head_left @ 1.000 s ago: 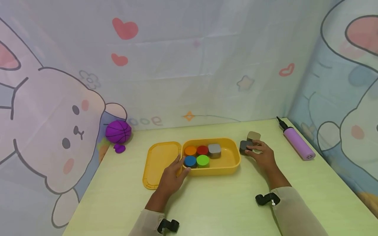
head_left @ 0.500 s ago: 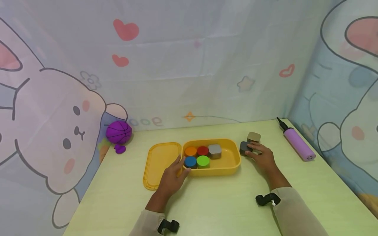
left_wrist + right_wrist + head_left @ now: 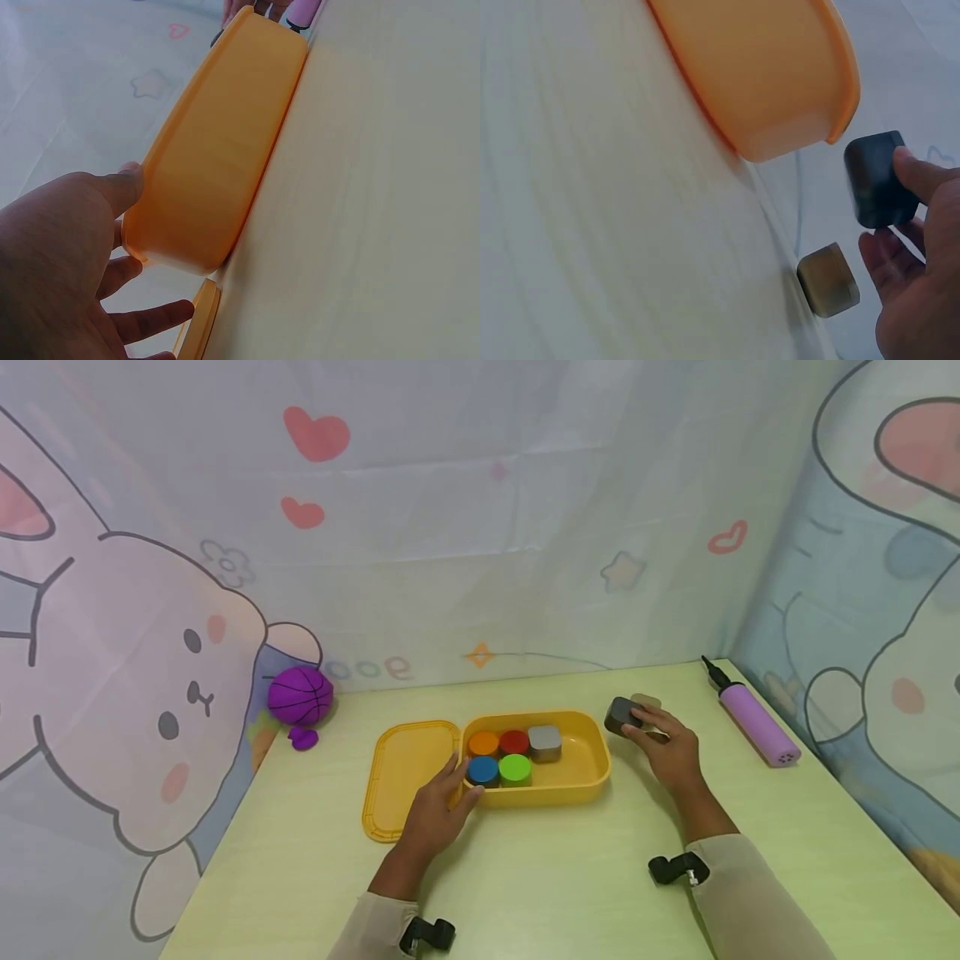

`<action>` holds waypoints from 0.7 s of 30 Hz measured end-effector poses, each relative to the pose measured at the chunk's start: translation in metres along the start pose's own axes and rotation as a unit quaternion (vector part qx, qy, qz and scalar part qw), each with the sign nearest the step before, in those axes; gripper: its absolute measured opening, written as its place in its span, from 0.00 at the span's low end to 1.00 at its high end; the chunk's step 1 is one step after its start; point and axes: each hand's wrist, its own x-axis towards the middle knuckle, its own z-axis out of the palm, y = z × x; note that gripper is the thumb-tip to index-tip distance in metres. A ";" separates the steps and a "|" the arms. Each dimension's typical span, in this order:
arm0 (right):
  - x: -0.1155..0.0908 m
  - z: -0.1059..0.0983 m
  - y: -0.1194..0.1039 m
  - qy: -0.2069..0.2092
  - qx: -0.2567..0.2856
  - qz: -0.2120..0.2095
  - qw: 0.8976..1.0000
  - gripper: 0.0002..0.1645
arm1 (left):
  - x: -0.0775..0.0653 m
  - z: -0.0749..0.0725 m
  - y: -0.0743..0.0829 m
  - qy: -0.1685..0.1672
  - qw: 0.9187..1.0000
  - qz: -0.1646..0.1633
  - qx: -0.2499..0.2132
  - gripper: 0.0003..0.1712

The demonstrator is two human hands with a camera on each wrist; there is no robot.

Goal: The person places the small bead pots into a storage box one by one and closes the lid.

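Observation:
In the head view my right hand (image 3: 672, 758) pinches a dark grey rounded block (image 3: 621, 716) between thumb and fingers, raised off the table to the right of the yellow box (image 3: 547, 797). The right wrist view shows the dark block (image 3: 877, 180) in the air, apart from the box and a tan block (image 3: 829, 281) on the table. My left hand (image 3: 433, 814) rests against the box's left end, its thumb at the front rim and its fingers extended. Inside the box are orange (image 3: 483, 743), red (image 3: 514, 742), blue (image 3: 483, 771) and green (image 3: 515, 769) round pieces and a grey block (image 3: 545, 742).
The yellow lid (image 3: 405, 768) lies flat left of the box, partly under the left hand. A purple ball (image 3: 301, 697) and a small purple piece (image 3: 303, 738) stand at the back left. A purple hand pump (image 3: 759, 725) lies near the right edge.
My right hand has lifted the dark grey block from the table, so it now partly covers the tan block behind it. The left hand and the box have stayed in place.

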 end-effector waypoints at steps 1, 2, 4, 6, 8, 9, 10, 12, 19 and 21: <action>0.000 0.001 -0.002 0.003 0.008 -0.006 1.000 0.24 | 0.000 0.000 0.000 0.000 1.000 0.000 0.000 0.38; 0.000 0.002 -0.003 0.006 0.016 -0.011 1.000 0.24 | 0.000 0.000 0.000 0.001 1.000 0.001 0.001 0.38; -0.001 0.003 -0.007 0.011 0.026 -0.014 1.000 0.23 | 0.000 0.000 0.000 0.001 1.000 0.000 0.002 0.38; -0.002 0.005 -0.011 0.011 0.036 -0.017 0.999 0.23 | 0.000 0.000 0.000 0.001 1.000 0.001 0.003 0.38; -0.003 0.008 -0.015 0.005 0.053 -0.024 0.998 0.22 | 0.000 -0.001 0.001 0.001 1.000 0.003 0.001 0.38; -0.004 0.010 -0.017 -0.001 0.063 -0.029 0.998 0.22 | 0.000 -0.001 0.001 0.000 1.000 0.003 0.001 0.38; -0.004 0.012 -0.018 -0.007 0.072 -0.035 0.997 0.22 | 0.000 -0.001 0.001 0.000 1.000 0.004 0.000 0.38; -0.006 0.016 -0.021 -0.020 0.094 -0.054 0.994 0.21 | 0.001 -0.001 0.001 0.000 1.000 0.006 -0.001 0.38; -0.012 0.031 -0.028 -0.053 0.063 -0.098 0.992 0.20 | 0.000 0.000 -0.002 0.003 1.000 0.005 0.011 0.38; -0.013 0.035 -0.031 -0.062 0.043 -0.109 0.991 0.20 | 0.000 0.000 -0.002 0.005 1.000 0.007 0.011 0.38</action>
